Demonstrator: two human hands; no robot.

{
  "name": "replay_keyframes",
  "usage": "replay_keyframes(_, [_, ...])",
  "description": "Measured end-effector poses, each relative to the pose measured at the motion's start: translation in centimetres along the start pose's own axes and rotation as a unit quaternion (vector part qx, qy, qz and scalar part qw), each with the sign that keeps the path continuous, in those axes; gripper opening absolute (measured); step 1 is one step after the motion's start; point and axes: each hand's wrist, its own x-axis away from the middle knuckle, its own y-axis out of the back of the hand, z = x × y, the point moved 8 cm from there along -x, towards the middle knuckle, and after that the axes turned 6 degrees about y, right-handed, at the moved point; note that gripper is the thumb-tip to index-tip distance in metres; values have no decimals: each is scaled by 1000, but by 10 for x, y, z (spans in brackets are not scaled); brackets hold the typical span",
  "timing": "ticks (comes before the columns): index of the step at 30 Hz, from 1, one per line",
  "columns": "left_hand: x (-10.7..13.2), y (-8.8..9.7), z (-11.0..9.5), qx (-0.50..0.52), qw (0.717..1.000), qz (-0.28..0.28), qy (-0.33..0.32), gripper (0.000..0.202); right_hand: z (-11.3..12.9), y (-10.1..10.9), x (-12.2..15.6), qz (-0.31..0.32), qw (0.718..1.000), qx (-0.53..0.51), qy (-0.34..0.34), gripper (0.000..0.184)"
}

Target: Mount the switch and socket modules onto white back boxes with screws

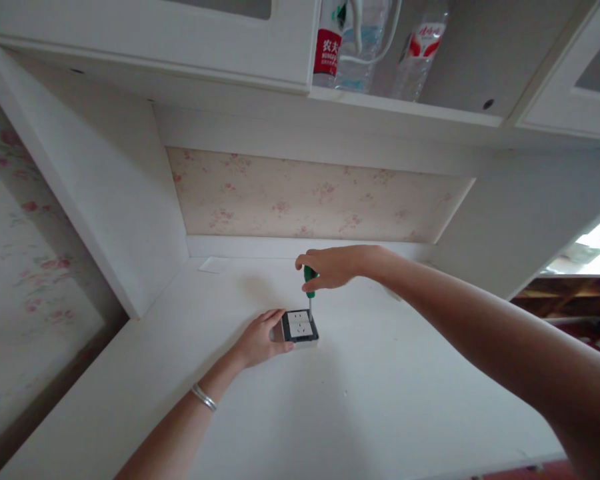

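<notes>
A power socket with a white face and dark frame lies face up on the white desktop. Its left side is gripped by my left hand, the thumb along the near edge and the fingers at the far left corner. My right hand is closed round the green handle of a screwdriver. The screwdriver stands nearly upright, its metal shaft pointing down to the right side of the socket's frame. The tip is too small to tell whether it sits in a screw.
A flat white plate-like piece lies at the desktop's back left. White side panels stand left and right. Overhead, a cabinet shelf holds plastic bottles and a white cable. Small specks lie on the desktop.
</notes>
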Motion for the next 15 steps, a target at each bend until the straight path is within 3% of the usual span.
replay_keyframes(2, [0,0,0,-3,1000,0,1,85,0,1,0,1,1000,9,4,43])
replay_keyframes(4, [0,0,1,-7,1000,-1,2,85,-11,5,1,-8,996,57,-62,43])
replay_keyframes(6, [0,0,1,-8,1000,0,3,85,-18,6,2,-3,990,81,-112,54])
replay_keyframes(11, [0,1,-1,-3,1000,0,5,85,-4,-2,-1,46,998,29,-22,44])
replay_keyframes(13, [0,1,-2,0,1000,2,6,85,-10,-3,1,50,995,59,-63,38])
replay_keyframes(15, [0,1,-2,0,1000,4,10,85,-20,-1,5,33,990,77,-113,48])
